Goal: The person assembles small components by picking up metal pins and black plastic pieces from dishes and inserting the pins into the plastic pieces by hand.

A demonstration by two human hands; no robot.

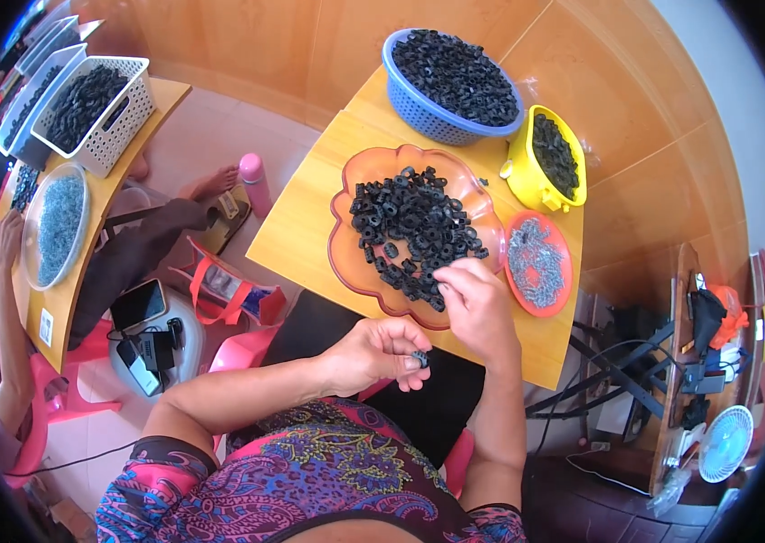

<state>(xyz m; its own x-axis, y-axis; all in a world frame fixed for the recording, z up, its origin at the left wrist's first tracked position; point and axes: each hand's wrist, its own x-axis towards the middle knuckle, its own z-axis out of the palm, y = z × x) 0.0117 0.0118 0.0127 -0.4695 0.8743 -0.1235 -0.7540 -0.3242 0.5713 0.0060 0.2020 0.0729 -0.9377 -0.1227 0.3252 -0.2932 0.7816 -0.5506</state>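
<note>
Desk point(296, 226): bare wood toward nine o'clock. Scalloped orange tray point(344, 262): black pieces point(414, 217) heaped. My right grip point(475, 303): at tray's five o'clock, hold unclear. My left grip point(372, 355): past six-o'clock desk edge, pinching small dark piece point(421, 359).

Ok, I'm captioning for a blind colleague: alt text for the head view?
A person's left hand pinches a small dark part while the right hand is at the near edge of an orange scalloped tray of black parts on a wooden table. Nearby are a blue basket, yellow container and red dish of silvery pieces.
</note>
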